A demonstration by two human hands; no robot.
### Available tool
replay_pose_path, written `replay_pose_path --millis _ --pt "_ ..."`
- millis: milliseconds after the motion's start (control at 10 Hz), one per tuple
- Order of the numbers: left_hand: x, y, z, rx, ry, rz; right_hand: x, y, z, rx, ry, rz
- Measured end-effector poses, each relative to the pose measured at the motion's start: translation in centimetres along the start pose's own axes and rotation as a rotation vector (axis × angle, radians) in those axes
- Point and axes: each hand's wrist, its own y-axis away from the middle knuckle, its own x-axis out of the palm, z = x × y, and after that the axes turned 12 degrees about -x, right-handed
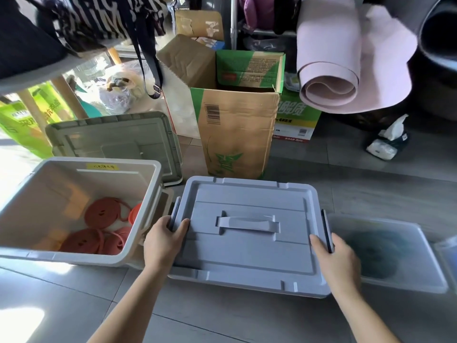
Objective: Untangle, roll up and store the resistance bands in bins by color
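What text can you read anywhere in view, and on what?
Yellow label on the beige bin: handwriting, too blurred to read.
Tall cardboard box: barcode and green print, too small to read.
Green-and-white box behind it: large Chinese characters, cut off, unreadable.
Green bag: Chinese print, blurred.
Blue-grey lid: no text.

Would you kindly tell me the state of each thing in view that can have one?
blue lid: closed, on its bin.
left hand: grips the blue lid's left edge.
right hand: grips its right edge.
beige bin: open, rolled red bands inside.
grey lid: off, lying on the floor.
cardboard box: flaps open.
clear bin: lid on.
pink mat: rolled.
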Motion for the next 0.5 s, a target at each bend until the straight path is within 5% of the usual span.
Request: replay_pose_path --millis 300,500 --pt "0.4 -0.1 -0.8 0.065 -0.162 -0.07 0.0 -0.5 1.0 -0.065 0.238 -0.037" --pt "0.7 -0.6 -3.0 0.056 -0.408 0.035 -1.6 -2.7 3.1 -0.189 0.434 0.013"
